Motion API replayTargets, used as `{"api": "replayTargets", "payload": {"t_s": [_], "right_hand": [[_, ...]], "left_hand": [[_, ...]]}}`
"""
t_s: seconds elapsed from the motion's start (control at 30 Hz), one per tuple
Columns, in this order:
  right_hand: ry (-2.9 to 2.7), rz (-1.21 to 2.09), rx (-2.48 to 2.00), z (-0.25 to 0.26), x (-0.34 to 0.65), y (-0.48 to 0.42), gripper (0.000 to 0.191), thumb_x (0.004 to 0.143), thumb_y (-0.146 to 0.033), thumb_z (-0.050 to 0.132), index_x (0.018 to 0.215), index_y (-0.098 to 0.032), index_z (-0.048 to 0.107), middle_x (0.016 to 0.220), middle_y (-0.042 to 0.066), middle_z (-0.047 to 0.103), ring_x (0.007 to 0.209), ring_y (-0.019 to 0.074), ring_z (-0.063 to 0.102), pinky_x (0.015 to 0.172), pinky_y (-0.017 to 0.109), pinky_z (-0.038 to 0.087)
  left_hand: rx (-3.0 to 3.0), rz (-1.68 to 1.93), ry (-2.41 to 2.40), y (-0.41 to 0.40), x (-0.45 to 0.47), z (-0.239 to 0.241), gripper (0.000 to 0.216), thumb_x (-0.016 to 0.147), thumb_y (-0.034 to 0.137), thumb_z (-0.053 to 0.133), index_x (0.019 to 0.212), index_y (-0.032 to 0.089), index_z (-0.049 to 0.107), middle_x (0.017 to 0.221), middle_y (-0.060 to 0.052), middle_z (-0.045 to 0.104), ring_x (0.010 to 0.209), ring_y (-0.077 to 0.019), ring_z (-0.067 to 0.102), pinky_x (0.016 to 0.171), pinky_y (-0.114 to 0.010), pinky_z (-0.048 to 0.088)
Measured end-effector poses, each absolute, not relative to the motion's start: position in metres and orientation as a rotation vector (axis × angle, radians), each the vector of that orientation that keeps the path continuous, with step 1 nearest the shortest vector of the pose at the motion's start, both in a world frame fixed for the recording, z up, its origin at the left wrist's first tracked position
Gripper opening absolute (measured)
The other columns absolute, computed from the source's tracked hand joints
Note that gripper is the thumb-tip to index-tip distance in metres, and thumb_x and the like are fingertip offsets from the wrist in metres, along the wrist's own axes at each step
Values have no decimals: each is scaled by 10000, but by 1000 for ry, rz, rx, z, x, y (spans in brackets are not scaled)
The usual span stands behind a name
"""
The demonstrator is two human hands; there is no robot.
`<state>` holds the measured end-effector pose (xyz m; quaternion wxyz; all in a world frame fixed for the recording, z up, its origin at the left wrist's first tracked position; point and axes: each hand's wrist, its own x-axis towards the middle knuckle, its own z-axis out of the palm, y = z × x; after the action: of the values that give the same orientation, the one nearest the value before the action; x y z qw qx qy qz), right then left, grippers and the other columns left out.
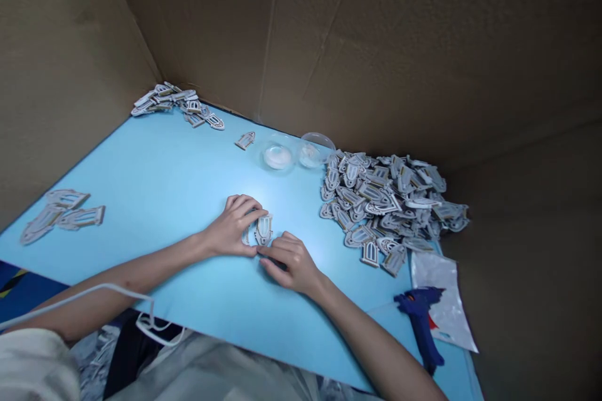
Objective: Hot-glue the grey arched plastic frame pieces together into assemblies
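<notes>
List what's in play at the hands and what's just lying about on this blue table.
In use: left hand, right hand, arched cutout between them.
Lying about: large pile of cutouts, smaller pile, clear dishes, blue glue gun, plastic bag.

A blue hot glue gun (418, 319) lies against a clear plastic bag (451, 307), near a heap of grey arched cutouts (380, 200), two clear plastic dishes (277, 156), a light blue tabletop (141, 169), and brown cardboard walls (423, 56).
</notes>
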<state>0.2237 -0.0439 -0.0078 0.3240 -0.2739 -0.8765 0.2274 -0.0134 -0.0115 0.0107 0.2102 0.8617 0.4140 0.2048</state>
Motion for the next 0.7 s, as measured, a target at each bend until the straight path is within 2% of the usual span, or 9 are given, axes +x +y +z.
{"api": "replayTargets", "payload": {"t_s": [0.13, 0.23, 0.3, 0.37, 0.43, 0.5, 0.57, 0.7], "right_hand": [[-2320, 465, -874, -9, 223, -45, 325, 1106, -305, 512, 1279, -119, 716, 790, 66, 741, 683, 183, 642, 689, 334, 396], [-2397, 553, -641, -9, 224, -45, 290, 1099, -319, 533, 1168, -148, 757, 702, 32, 685, 634, 170, 612, 667, 321, 406], [-2313, 568, -655, -10, 225, -44, 273, 1093, -276, 526, 1133, -157, 769, 666, 11, 645, 607, 160, 583, 663, 317, 417], [-2153, 559, -913, -10, 225, -42, 287, 1074, -263, 549, 1259, -159, 742, 751, 22, 669, 665, 170, 597, 689, 320, 453], [-2005, 610, -1122, -11, 225, -39, 440, 1044, -304, 608, 1463, -175, 636, 930, 50, 719, 748, 179, 619, 744, 335, 503], [-1903, 777, -1159, -13, 224, -36, 590, 1026, -363, 646, 1580, -198, 530, 1025, 51, 734, 784, 174, 629, 815, 358, 534], [-1781, 1025, -1092, -13, 224, -37, 625, 1027, -433, 658, 1590, -199, 522, 948, 22, 724, 761, 161, 624, 831, 358, 537], [-1488, 1403, -961, -12, 223, -42, 721, 966, -577, 737, 1543, -174, 580, 797, -21, 646, 686, 141, 572, 704, 301, 515]], "left_hand": [[2379, 541, 1166, -12, -15, 11, 647, 752, 426, 814, 1352, 214, 698, 1264, -132, 692, 1225, -364, 567, 1072, -537, 406], [2388, 533, 1138, -12, -15, 10, 675, 726, 434, 837, 1349, 215, 700, 1265, -134, 694, 1220, -370, 573, 1069, -544, 408], [2395, 554, 1135, -11, -15, 11, 659, 741, 444, 832, 1342, 208, 702, 1259, -137, 698, 1220, -368, 584, 1064, -540, 414], [2401, 591, 1136, -11, -14, 12, 625, 778, 433, 805, 1351, 207, 697, 1269, -141, 703, 1223, -357, 601, 1063, -528, 421], [2422, 648, 1113, -12, -14, 12, 629, 807, 418, 775, 1391, 212, 673, 1304, -146, 708, 1230, -348, 618, 1070, -519, 422], [2461, 759, 1060, -14, -13, 13, 675, 830, 410, 749, 1460, 204, 622, 1320, -154, 721, 1227, -345, 635, 1075, -518, 419], [2492, 905, 993, -16, -11, 13, 740, 846, 415, 737, 1528, 193, 555, 1295, -154, 741, 1204, -344, 655, 1068, -519, 419], [2475, 1094, 935, -22, -10, 12, 870, 827, 462, 747, 1605, 219, 439, 1259, -141, 770, 1151, -345, 684, 1044, -528, 432]]}}
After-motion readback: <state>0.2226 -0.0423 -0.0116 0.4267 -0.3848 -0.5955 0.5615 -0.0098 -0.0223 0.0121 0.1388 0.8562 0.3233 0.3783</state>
